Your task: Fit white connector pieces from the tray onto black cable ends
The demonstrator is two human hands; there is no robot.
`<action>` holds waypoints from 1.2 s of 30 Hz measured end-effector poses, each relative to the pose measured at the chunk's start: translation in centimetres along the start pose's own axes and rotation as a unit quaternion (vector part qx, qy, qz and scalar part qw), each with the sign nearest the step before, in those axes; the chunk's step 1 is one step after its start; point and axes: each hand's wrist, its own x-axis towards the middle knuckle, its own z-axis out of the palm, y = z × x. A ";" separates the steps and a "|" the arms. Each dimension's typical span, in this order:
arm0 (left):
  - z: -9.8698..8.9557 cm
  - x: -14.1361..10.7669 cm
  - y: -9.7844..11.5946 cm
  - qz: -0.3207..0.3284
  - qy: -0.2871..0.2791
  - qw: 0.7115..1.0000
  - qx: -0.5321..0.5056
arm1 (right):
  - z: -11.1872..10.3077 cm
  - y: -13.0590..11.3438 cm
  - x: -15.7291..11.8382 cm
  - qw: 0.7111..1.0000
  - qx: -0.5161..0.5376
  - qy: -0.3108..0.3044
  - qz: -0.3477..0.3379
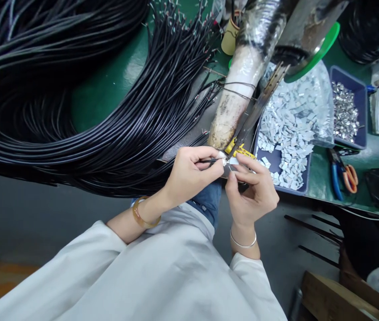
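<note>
My left hand (192, 171) pinches a black cable (211, 160) near its end, between thumb and forefinger. Close by on the right, my right hand (251, 191) has its fingers curled in toward the same cable end. Something small and thin shows by its thumb tip, too small to name. Just beyond the fingertips is a yellow plastic part (243, 151) at the foot of a slanting metal bar (259, 109). A thick pale tube (232, 102), wrapped in clear plastic, comes down right behind my hands.
A big bundle of black cables (136, 116) covers the bench's left side. Right of my hands, a blue tray (305, 183) holds small white pieces; another blue tray (361, 111) holds small metal parts. Pliers (343, 176) lie near the edge of the green bench (376, 154).
</note>
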 end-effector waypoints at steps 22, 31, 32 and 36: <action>-0.1 0.0 0.3 -0.031 -0.005 0.999 -0.012 | 0.2 0.3 -0.3 1.000 0.017 0.007 0.008; -0.4 0.5 0.7 -0.097 -0.063 0.991 -0.065 | 0.3 0.8 -1.0 0.998 0.050 0.003 0.037; -0.4 0.4 0.7 -0.098 -0.064 0.991 -0.067 | 0.2 0.8 -0.9 0.998 0.048 0.003 0.038; -0.6 -0.3 0.3 -0.091 -0.106 0.989 -0.052 | -2.4 0.8 -0.8 0.998 -0.006 -0.039 0.055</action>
